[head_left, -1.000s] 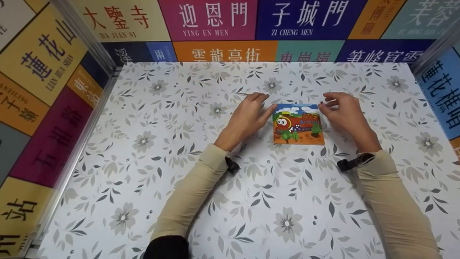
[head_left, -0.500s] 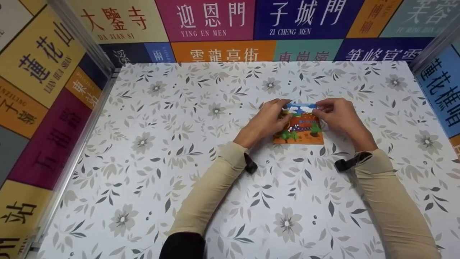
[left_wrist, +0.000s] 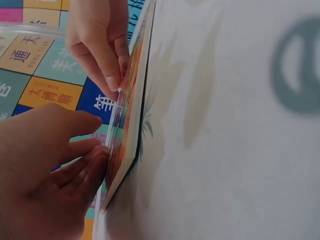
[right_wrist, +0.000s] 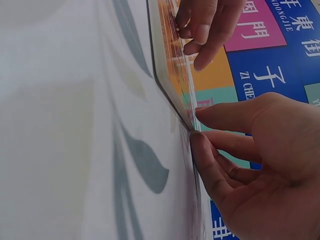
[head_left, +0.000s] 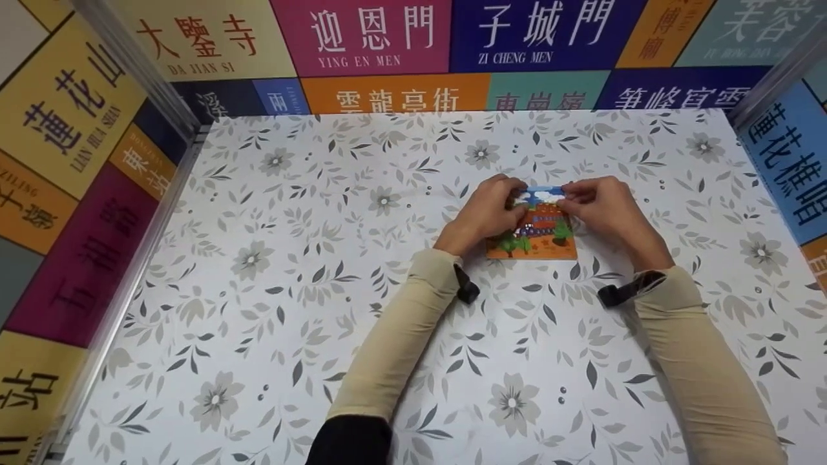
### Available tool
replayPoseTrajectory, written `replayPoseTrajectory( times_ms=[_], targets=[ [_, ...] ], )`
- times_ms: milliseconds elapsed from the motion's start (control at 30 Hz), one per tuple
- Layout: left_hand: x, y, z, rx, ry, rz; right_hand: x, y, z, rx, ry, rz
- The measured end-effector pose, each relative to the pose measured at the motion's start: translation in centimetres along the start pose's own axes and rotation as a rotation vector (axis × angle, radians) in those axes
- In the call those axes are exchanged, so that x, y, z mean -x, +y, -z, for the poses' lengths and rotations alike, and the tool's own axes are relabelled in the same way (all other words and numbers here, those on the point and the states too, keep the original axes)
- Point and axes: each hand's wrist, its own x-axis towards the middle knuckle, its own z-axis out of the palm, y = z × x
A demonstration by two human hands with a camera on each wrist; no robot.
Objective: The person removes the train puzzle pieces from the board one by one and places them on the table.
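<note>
A small square picture board (head_left: 543, 247) with a cartoon train lies flat on the floral tabletop. Its pale, thick edge (left_wrist: 133, 145) and a glossy top show in the left wrist view. My left hand (head_left: 490, 212) covers the upper left of the picture, hiding the train's face. Bent left fingers (left_wrist: 100, 159) touch the board's top, while the left thumb stands apart from it. At the upper right corner, my right hand (head_left: 604, 205) has thumb and forefinger closed about the board; the corner (right_wrist: 193, 131) sits between the fingertips in the right wrist view.
The white table (head_left: 258, 323) with grey flowers and leaves extends around the board. Wall panels with coloured blocks and large characters (head_left: 371, 39) rise behind it and at both sides. Black straps (head_left: 617, 296) circle both wrists.
My left hand has come in from the left, onto the picture. The right hand has moved slightly left, onto the upper right corner. The board has stayed in place on the table.
</note>
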Motion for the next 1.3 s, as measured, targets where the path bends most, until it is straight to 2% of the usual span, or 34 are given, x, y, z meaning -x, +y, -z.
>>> replayPoseTrajectory(
  times_ms=[133, 200, 567, 833, 967, 1100, 1200, 1300],
  targets=[
    [-0.2, -0.2, -0.1, 0.035, -0.008, 0.014, -0.1, 0.2, 0.0, -0.021, -0.004, 0.001],
    [-0.3, -0.1, -0.1, 0.019, -0.018, 0.016, -0.1, 0.3, 0.0, -0.026, -0.005, -0.006],
    [-1.1, 1.8, -0.5, -0.198, -0.057, 0.113, -0.2, 0.7, 0.3, -0.051, -0.023, -0.068],
    [-1.6, 3.0, -0.8, -0.304, -0.072, 0.17, -0.2, 0.8, 0.2, -0.05, -0.008, -0.045],
    [-2.0, 3.9, -0.7, -0.349, -0.106, 0.186, 0.0, 0.9, 0.2, -0.051, -0.002, -0.038],
    [-2.3, 4.8, -0.7, -0.382, -0.167, 0.222, 0.1, 0.9, 0.2, -0.047, -0.004, -0.033],
    [-2.6, 5.4, -0.5, -0.382, -0.206, 0.269, 0.0, 0.8, 0.3, -0.043, -0.009, -0.036],
    [-2.9, 5.6, -0.2, -0.356, -0.218, 0.301, -0.1, 0.7, 0.3, -0.04, -0.013, -0.042]
  ],
)
